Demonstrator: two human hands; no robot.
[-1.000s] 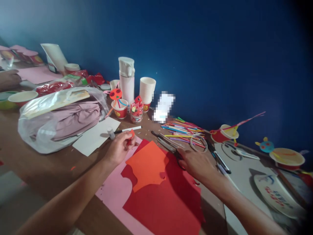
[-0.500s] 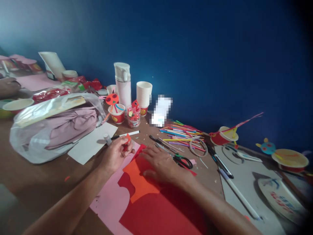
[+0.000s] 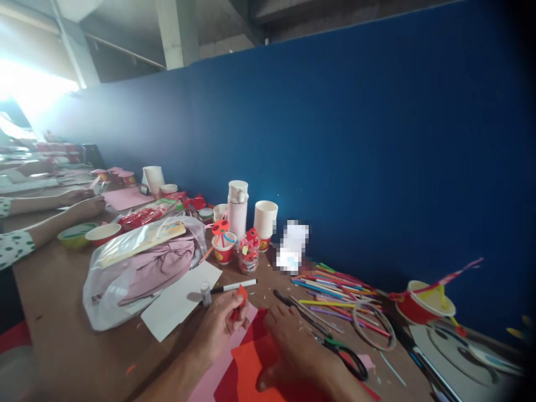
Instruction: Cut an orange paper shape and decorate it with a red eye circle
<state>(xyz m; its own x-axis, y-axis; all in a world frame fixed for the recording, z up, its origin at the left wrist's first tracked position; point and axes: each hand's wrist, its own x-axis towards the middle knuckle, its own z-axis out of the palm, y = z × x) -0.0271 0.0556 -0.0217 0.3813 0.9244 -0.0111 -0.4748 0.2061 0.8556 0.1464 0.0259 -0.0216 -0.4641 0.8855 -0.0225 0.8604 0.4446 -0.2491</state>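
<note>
Between thumb and fingers, my left hand (image 3: 224,321) pinches a small orange-red piece of paper (image 3: 242,295). My right hand (image 3: 291,335) lies palm down with fingers stretched, over an orange paper sheet (image 3: 247,365) that has a cut edge. Beneath that are red paper (image 3: 256,330) and a pink sheet (image 3: 213,379). Just left of my left hand stands a small glue stick (image 3: 205,294), with a black-and-white marker (image 3: 238,285) lying behind it. Black-handled scissors (image 3: 349,357) rest beside my right hand, their blades partly hidden.
A clear plastic bag (image 3: 100,301) and white paper (image 3: 180,304) lie to the left. Behind stand a bottle (image 3: 238,215), stacked paper cups (image 3: 266,215) and a jar (image 3: 248,262). Colourful sticks (image 3: 335,290) and a tape ring (image 3: 372,329) lie right. Another person's hands (image 3: 90,206) are far left.
The view has tilted up and turned left, showing more of the wall top and another person's arms. My left hand keeps the paper piece; my right hand stays on the sheets.
</note>
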